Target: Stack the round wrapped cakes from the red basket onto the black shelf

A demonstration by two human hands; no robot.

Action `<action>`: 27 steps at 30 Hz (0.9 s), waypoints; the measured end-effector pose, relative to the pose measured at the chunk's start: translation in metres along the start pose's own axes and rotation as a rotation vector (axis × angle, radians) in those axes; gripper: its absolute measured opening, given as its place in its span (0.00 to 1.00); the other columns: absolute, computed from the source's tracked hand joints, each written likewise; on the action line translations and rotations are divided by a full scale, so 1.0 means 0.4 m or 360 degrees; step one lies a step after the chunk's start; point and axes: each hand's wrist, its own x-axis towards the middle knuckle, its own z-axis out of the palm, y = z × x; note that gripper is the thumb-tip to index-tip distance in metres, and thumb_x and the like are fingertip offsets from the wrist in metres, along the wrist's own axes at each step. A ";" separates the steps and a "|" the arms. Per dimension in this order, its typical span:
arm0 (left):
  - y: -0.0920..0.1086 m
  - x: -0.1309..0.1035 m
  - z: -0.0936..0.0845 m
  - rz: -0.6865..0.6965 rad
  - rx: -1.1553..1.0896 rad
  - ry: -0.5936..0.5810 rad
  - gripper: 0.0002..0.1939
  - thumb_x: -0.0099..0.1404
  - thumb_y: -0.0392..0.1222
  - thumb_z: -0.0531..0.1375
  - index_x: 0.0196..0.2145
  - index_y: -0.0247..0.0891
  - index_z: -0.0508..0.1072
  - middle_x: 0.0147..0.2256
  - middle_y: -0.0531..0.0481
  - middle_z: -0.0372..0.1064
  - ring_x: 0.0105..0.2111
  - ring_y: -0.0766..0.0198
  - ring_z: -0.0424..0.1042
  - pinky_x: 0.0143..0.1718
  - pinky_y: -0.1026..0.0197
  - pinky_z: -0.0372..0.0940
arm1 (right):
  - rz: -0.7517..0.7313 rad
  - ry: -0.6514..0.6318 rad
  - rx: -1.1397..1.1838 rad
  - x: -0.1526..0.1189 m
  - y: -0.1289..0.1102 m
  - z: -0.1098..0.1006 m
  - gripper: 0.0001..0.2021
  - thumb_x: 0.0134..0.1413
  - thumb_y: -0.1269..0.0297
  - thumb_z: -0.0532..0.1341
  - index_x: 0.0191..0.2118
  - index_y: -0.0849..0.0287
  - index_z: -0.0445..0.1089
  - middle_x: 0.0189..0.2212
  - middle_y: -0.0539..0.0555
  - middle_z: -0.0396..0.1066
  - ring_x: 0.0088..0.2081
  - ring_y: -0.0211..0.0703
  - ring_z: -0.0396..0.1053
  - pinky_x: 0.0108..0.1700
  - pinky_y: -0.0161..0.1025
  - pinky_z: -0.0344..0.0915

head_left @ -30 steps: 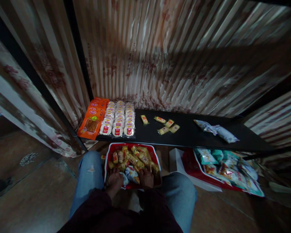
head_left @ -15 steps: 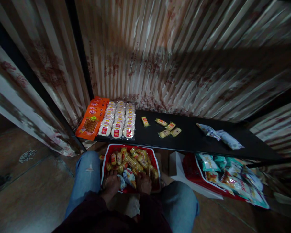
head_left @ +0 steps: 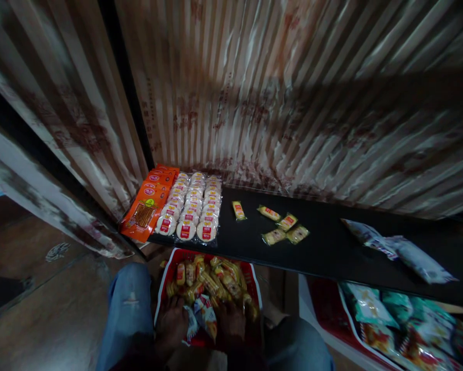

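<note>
Both my hands reach into a red basket with a white rim point(head_left: 258, 288), which sits between my knees. It holds several small yellow-wrapped snack packets point(head_left: 211, 283). My left hand point(head_left: 172, 320) lies palm down at the basket's near left, its fingers stretched forward against the packets. My right hand point(head_left: 231, 320) rests on the packets at the near right, fingers forward and apart, their tips dim and partly hidden. Between the two hands a blue-and-white snack packet point(head_left: 205, 312) stands tilted, close to both. I see nothing clearly gripped in either hand.
A black shelf point(head_left: 235, 242) runs beyond the basket. On it lie orange snack bags point(head_left: 148, 203), rows of round white crackers point(head_left: 187, 226), several yellow packets point(head_left: 287, 221) and whitish-purple packets point(head_left: 420, 257). Another red basket point(head_left: 331, 304) with teal bags point(head_left: 370, 304) stands at right.
The view has shifted and come closer, so the shelf and basket appear lower and larger. Both hands stay in the basket, around the blue-and-white packet.
</note>
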 end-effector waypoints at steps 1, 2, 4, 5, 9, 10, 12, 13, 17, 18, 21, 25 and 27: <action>0.005 -0.001 0.003 -0.0029 -0.0002 0.0015 0.20 0.64 0.38 0.46 0.48 0.44 0.72 0.50 0.48 0.69 0.54 0.55 0.63 0.57 0.54 0.50 | 0.0020 0.0008 -0.0007 0.003 0.007 0.002 0.15 0.53 0.61 0.51 0.33 0.53 0.76 0.36 0.61 0.78 0.41 0.56 0.75 0.45 0.47 0.67; 0.011 -0.002 0.006 -0.0069 0.0002 0.0032 0.20 0.64 0.38 0.47 0.49 0.43 0.71 0.51 0.47 0.69 0.54 0.54 0.64 0.58 0.53 0.50 | 0.0021 0.0015 0.0009 0.005 0.016 0.004 0.14 0.52 0.62 0.52 0.32 0.52 0.76 0.35 0.61 0.78 0.40 0.56 0.75 0.45 0.47 0.67; 0.021 -0.004 0.012 -0.0119 0.0003 0.0068 0.20 0.63 0.37 0.48 0.49 0.41 0.71 0.50 0.45 0.69 0.53 0.52 0.64 0.57 0.51 0.51 | -0.0020 0.0020 0.0099 0.009 0.035 0.003 0.14 0.50 0.62 0.52 0.32 0.50 0.76 0.35 0.59 0.78 0.40 0.56 0.75 0.45 0.47 0.67; 0.026 -0.005 0.016 -0.0142 0.0000 0.0098 0.20 0.63 0.37 0.48 0.49 0.40 0.71 0.50 0.44 0.70 0.52 0.51 0.65 0.56 0.51 0.52 | -0.0062 0.0001 0.0167 0.011 0.045 0.002 0.14 0.49 0.62 0.53 0.32 0.50 0.76 0.35 0.58 0.78 0.41 0.55 0.76 0.45 0.46 0.68; 0.032 -0.009 0.023 -0.0196 -0.0042 0.0205 0.17 0.62 0.37 0.50 0.46 0.41 0.73 0.48 0.43 0.71 0.51 0.49 0.66 0.53 0.51 0.55 | -0.0192 -0.0070 0.0397 0.016 0.075 -0.006 0.17 0.48 0.58 0.52 0.35 0.54 0.77 0.38 0.58 0.78 0.43 0.54 0.75 0.48 0.46 0.69; 0.032 -0.011 0.022 -0.0211 -0.0050 0.0207 0.17 0.62 0.37 0.50 0.45 0.42 0.73 0.49 0.43 0.70 0.52 0.49 0.66 0.52 0.51 0.56 | -0.0211 -0.0075 0.0420 0.016 0.078 -0.005 0.18 0.48 0.58 0.52 0.36 0.56 0.77 0.38 0.59 0.78 0.44 0.55 0.75 0.48 0.46 0.69; 0.032 -0.017 0.016 -0.0213 -0.0052 0.0210 0.17 0.63 0.37 0.50 0.45 0.41 0.73 0.49 0.43 0.70 0.52 0.49 0.65 0.52 0.51 0.56 | -0.0214 -0.0060 0.0422 0.014 0.076 -0.002 0.18 0.48 0.58 0.52 0.36 0.58 0.77 0.39 0.60 0.78 0.43 0.54 0.75 0.48 0.46 0.69; 0.032 -0.021 0.012 -0.0214 -0.0047 0.0205 0.17 0.62 0.37 0.50 0.45 0.41 0.73 0.49 0.43 0.70 0.52 0.50 0.65 0.52 0.51 0.56 | -0.0207 -0.0049 0.0412 0.012 0.073 0.000 0.18 0.48 0.58 0.52 0.36 0.57 0.77 0.38 0.59 0.78 0.43 0.54 0.75 0.48 0.45 0.69; 0.034 -0.032 0.001 -0.0210 -0.0021 0.0199 0.18 0.62 0.36 0.50 0.47 0.40 0.73 0.49 0.44 0.71 0.52 0.50 0.66 0.54 0.51 0.55 | -0.0148 0.0021 0.0393 0.002 0.060 0.001 0.17 0.48 0.59 0.52 0.34 0.57 0.77 0.38 0.58 0.79 0.42 0.53 0.75 0.48 0.44 0.69; 0.033 -0.032 0.002 -0.0207 -0.0014 0.0205 0.18 0.62 0.36 0.50 0.47 0.40 0.73 0.49 0.44 0.71 0.52 0.50 0.66 0.55 0.51 0.55 | -0.0144 0.0017 0.0402 0.000 0.059 -0.001 0.17 0.48 0.59 0.52 0.34 0.57 0.77 0.38 0.58 0.79 0.43 0.53 0.75 0.48 0.45 0.69; 0.029 -0.023 0.015 -0.0215 0.0013 0.0202 0.17 0.62 0.38 0.51 0.45 0.39 0.74 0.48 0.44 0.71 0.51 0.50 0.65 0.54 0.51 0.55 | -0.0146 -0.0034 0.0410 0.000 0.060 -0.008 0.17 0.48 0.59 0.52 0.36 0.57 0.77 0.39 0.59 0.78 0.44 0.54 0.75 0.49 0.45 0.68; 0.021 0.000 0.057 -0.0203 0.0047 0.0238 0.16 0.62 0.38 0.50 0.43 0.42 0.74 0.47 0.47 0.72 0.50 0.52 0.66 0.54 0.51 0.55 | -0.0157 -0.0039 0.0278 -0.001 0.065 0.004 0.17 0.50 0.60 0.51 0.35 0.56 0.77 0.36 0.60 0.79 0.42 0.55 0.75 0.47 0.46 0.69; 0.018 0.011 0.086 -0.0235 0.0046 0.0362 0.17 0.62 0.36 0.50 0.44 0.42 0.75 0.46 0.47 0.73 0.49 0.52 0.67 0.53 0.50 0.56 | -0.0146 0.0028 0.0191 -0.004 0.067 0.021 0.17 0.52 0.60 0.50 0.33 0.56 0.77 0.33 0.60 0.78 0.38 0.55 0.76 0.44 0.47 0.69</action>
